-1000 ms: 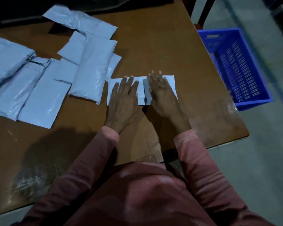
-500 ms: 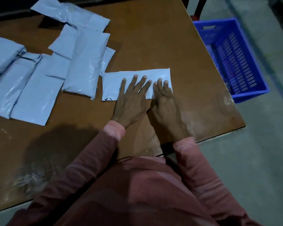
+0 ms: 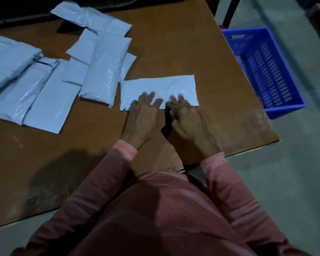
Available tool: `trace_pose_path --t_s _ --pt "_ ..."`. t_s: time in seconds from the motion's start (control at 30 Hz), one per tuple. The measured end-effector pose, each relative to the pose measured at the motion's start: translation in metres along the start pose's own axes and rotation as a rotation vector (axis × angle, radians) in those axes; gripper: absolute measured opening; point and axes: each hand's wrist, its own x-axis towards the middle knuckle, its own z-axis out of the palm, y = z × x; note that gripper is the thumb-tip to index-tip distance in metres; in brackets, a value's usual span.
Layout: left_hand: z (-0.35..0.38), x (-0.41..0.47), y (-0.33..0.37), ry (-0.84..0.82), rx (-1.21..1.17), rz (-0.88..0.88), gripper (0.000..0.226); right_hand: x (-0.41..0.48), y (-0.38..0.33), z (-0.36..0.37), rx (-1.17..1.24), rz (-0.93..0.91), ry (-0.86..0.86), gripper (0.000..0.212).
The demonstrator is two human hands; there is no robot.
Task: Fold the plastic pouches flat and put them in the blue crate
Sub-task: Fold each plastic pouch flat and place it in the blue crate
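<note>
The folded pouch (image 3: 161, 85), pressed by the spread left hand (image 3: 142, 117) and right hand (image 3: 188, 121), could be sprung open if released.

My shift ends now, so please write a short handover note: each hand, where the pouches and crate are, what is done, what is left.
Left hand: open, fingers flat on the folded pouch.
Right hand: open, fingertips on its near edge.
Pouch lies on the table; blue crate, right of the table, shows no pouch.
Done: this pouch looks folded.
Left: crate it, then fold the other pouches.
</note>
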Motion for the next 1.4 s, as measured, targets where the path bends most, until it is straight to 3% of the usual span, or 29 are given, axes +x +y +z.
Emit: trace_pose_path --t_s 0.17,0.37,0.53,0.7,0.83,1.0,1.17,1.33,1.4 --pt "-0.001 0.001 0.000 0.012 0.128 -0.044 0.046 0.001 -0.005 -0.004 0.033 -0.024 -0.014 0.044" --pt "0.004 0.024 0.019 0.076 0.098 0.185 0.056 -0.013 0.010 -0.023 0.064 0.121 0.293 0.052" --pt "0.003 0.053 0.022 -0.007 0.128 0.329 0.064 -0.013 0.016 -0.014 0.068 0.125 0.266 0.051" --pt "0.011 0.053 0.020 -0.081 0.103 0.247 0.062 -0.008 0.017 0.001 0.055 0.149 0.194 0.054" --pt "0.022 0.050 0.022 -0.094 0.109 0.229 0.084 -0.003 0.021 0.003 0.069 0.149 0.198 0.052" --pt "0.022 0.053 0.022 -0.135 0.101 0.208 0.090 -0.003 0.023 -0.002 0.035 0.106 0.191 0.053" --pt "0.012 0.057 0.028 -0.118 0.075 0.180 0.060 0.001 0.020 -0.023 0.056 0.123 0.179 0.043" --pt "-0.008 0.057 0.038 0.061 -0.033 0.097 0.055 0.035 0.015 -0.032 0.110 0.041 0.275 0.055" --pt "-0.009 0.053 0.037 0.068 -0.059 0.037 0.057 0.047 0.014 -0.028 0.105 0.029 0.245 0.042"
